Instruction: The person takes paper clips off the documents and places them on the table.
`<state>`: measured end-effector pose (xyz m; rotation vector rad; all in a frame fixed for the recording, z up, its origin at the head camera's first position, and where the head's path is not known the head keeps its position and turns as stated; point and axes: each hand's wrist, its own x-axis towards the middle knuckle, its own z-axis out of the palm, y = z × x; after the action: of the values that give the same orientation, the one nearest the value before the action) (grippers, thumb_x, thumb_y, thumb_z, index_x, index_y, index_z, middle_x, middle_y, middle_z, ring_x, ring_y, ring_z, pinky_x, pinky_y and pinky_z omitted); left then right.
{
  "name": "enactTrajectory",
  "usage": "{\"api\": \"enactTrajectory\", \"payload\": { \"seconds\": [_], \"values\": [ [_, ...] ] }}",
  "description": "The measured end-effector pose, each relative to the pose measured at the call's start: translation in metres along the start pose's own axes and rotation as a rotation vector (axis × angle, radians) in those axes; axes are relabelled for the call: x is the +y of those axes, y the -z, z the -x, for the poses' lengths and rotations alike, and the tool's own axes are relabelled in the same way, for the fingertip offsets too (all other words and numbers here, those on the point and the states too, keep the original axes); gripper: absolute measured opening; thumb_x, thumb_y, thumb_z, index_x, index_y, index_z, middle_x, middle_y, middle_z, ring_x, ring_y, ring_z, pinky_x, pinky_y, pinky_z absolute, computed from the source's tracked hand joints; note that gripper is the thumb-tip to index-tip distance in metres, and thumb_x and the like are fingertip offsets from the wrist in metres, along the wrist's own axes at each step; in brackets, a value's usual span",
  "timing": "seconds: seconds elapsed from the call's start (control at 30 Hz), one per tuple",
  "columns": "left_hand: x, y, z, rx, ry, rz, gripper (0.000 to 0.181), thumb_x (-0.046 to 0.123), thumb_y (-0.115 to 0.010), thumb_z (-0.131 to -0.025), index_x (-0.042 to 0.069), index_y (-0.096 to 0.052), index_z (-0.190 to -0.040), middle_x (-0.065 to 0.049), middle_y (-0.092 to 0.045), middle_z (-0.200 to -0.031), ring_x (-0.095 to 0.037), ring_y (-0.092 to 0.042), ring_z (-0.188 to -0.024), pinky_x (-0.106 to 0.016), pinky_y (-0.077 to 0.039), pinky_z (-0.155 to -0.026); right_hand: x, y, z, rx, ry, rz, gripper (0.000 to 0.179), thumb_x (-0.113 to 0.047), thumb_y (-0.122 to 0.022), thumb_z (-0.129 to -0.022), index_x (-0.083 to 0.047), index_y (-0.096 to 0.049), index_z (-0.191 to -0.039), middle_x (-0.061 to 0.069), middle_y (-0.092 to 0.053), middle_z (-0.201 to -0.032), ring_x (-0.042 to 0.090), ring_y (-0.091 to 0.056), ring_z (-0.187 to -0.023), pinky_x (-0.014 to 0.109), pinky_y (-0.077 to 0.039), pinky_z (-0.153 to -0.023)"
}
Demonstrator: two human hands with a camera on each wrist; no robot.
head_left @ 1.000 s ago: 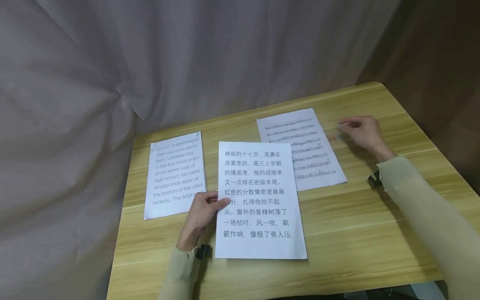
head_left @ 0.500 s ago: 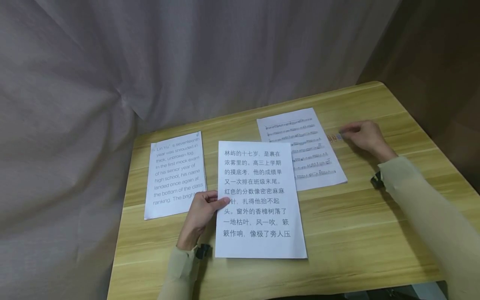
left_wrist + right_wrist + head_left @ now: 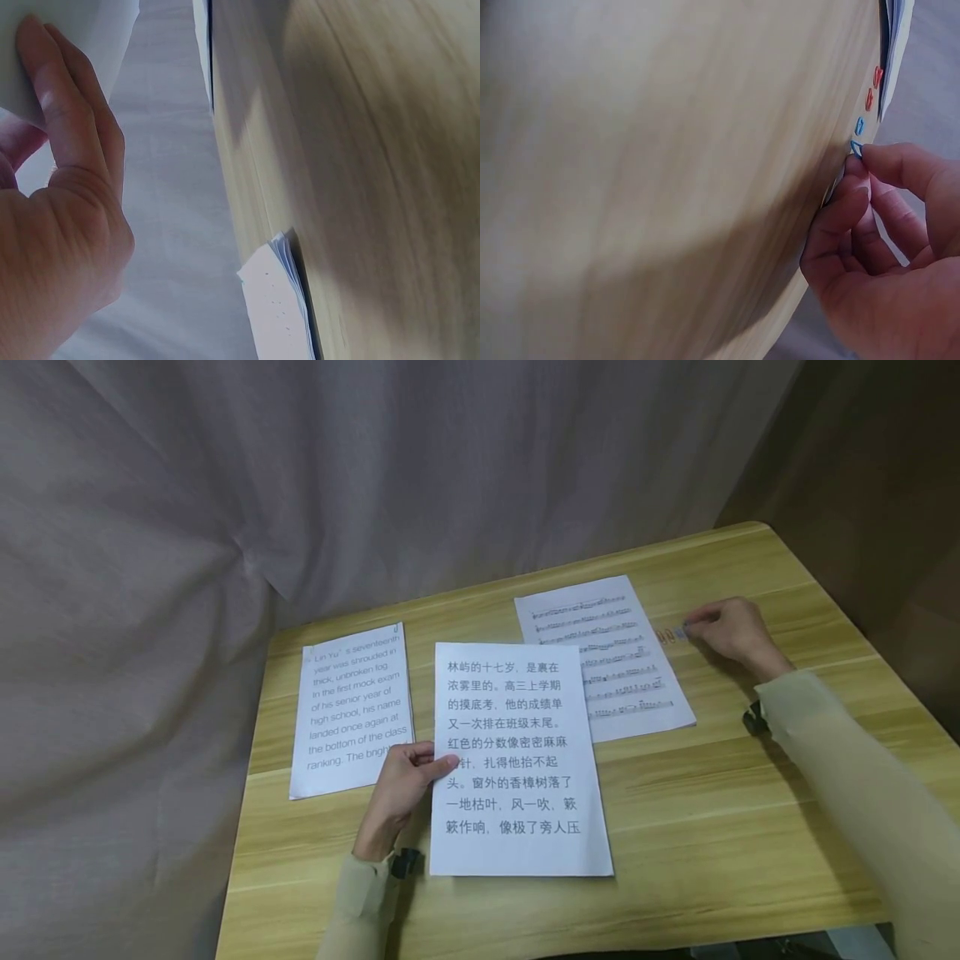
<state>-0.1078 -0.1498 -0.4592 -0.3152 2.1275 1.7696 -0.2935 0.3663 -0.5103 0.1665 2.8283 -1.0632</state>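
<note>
My left hand grips the left edge of white paper printed with Chinese text, thumb on the front and fingers behind. In the left wrist view the paper is raised off the table. At the right, my right hand pinches a blue paper clip between thumb and finger, close to the tabletop. Beside it another blue paper clip lies in a row with a red paper clip and a second red paper clip.
A stack of English-text sheets lies at the left, with a paper clip at its top right corner. Sheet music lies behind the held paper, partly covered by it in view. A grey curtain hangs behind the wooden table.
My right hand has come down slightly to the row of clips and now pinches a blue paper clip. The left hand and its paper have barely moved.
</note>
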Motion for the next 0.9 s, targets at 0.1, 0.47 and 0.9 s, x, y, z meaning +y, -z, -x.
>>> {"api": "enactTrajectory", "payload": {
  "seconds": [0.1,0.47,0.9],
  "values": [
    [-0.0002,-0.0001,-0.0002,0.011,0.007,0.002,0.021,0.001,-0.078,-0.096,-0.007,-0.079,-0.115,-0.017,-0.085,-0.096,-0.015,-0.081,-0.077,-0.025,-0.066,-0.076,-0.0021,0.0000,0.0009,0.001,-0.010,0.003,0.032,-0.019,-0.070,-0.105,0.007,-0.076,-0.123,0.035,-0.073,-0.127,0.046,-0.068,-0.114,0.027,-0.046,-0.077],
    [-0.0019,0.0013,-0.0014,0.011,0.008,0.005,0.022,0.001,-0.078,-0.096,-0.008,-0.078,-0.116,-0.017,-0.085,-0.098,-0.015,-0.081,-0.077,-0.026,-0.066,-0.076,-0.0050,-0.0019,0.0029,0.028,-0.030,-0.004,0.030,-0.017,-0.071,-0.102,0.007,-0.076,-0.119,0.035,-0.073,-0.125,0.046,-0.067,-0.114,0.030,-0.045,-0.079],
    [-0.0005,0.0045,-0.0009,0.036,0.004,-0.011,0.022,0.003,-0.079,-0.096,-0.007,-0.079,-0.116,-0.017,-0.085,-0.097,-0.014,-0.081,-0.077,-0.024,-0.064,-0.076,-0.0099,0.0005,0.0093,0.108,-0.047,-0.027,0.038,-0.029,-0.072,-0.102,0.004,-0.076,-0.120,0.032,-0.075,-0.122,0.034,-0.068,-0.099,0.022,-0.045,-0.068]
  ]
}}
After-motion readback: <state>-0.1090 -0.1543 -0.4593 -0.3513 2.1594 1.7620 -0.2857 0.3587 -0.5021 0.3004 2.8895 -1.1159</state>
